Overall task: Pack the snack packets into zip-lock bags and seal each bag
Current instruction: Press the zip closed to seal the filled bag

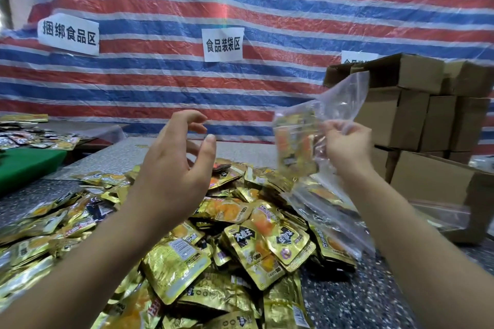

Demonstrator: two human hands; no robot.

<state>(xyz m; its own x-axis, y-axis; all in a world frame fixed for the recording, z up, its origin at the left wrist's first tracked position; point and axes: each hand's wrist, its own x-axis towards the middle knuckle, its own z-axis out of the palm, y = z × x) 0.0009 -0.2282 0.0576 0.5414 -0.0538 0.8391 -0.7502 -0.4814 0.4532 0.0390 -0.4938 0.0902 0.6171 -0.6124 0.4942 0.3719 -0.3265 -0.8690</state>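
A big heap of gold snack packets (240,243) covers the speckled table (369,299) in front of me. My right hand (347,145) is raised at the right and grips a clear zip-lock bag (339,104) that holds snack packets (294,141) in its lower part. My left hand (173,165) hovers above the heap, fingers spread and curled, holding nothing. More clear zip-lock bags (328,211) lie on the heap's right side, under my right forearm.
Stacked cardboard boxes (417,115) stand at the right, with an open box (438,184) in front of them. A striped tarp (240,8) with paper signs hangs behind. At far left lie a green board (24,165) and more packets (32,136).
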